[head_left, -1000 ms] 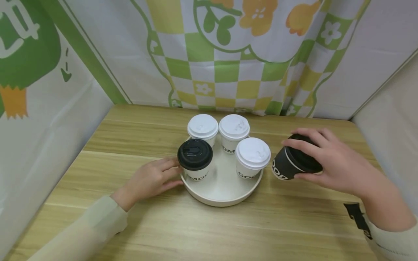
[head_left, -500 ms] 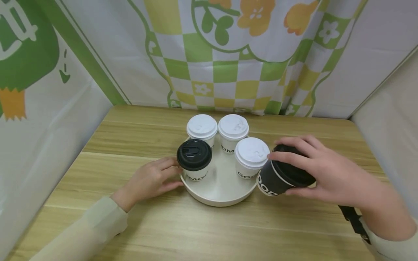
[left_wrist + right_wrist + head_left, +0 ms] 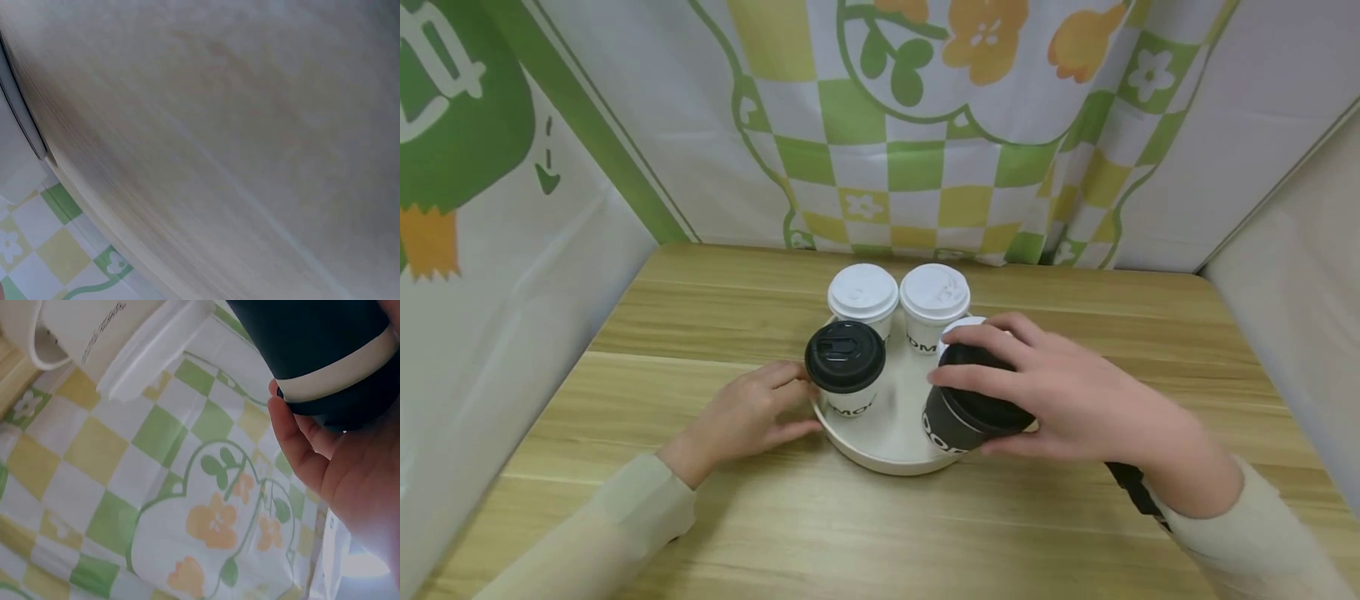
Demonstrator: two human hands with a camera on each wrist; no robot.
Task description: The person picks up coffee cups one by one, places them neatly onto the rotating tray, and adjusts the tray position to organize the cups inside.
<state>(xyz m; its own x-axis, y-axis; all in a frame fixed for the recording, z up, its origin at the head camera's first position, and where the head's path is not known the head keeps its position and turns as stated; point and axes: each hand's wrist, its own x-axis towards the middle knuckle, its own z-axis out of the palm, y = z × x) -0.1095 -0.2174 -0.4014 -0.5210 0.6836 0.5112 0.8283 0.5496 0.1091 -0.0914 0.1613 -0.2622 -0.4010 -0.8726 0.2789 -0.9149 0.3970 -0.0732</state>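
My right hand (image 3: 1037, 392) grips a black paper cup (image 3: 951, 421) by its black lid, fingers and thumb around it. The cup is tilted over the right front of a round pale tray (image 3: 887, 458); whether its base touches the tray cannot be told. It largely covers a white cup (image 3: 958, 327) behind it. In the right wrist view the dark cup (image 3: 312, 344) has a pale band. My left hand (image 3: 748, 412) holds the tray's left rim, fingertips partly hidden behind a white cup with a black lid (image 3: 846, 357).
Two white-lidded cups (image 3: 862, 292) (image 3: 935, 292) stand at the tray's back. The wooden table (image 3: 700, 333) surrounds the tray. A checked, flowered curtain (image 3: 917, 167) hangs along the table's back edge, with pale sheets at both sides.
My right hand has carried the black cup leftward from beside the tray to over its right front, now hiding much of the white cup there. My left hand stays at the rim.
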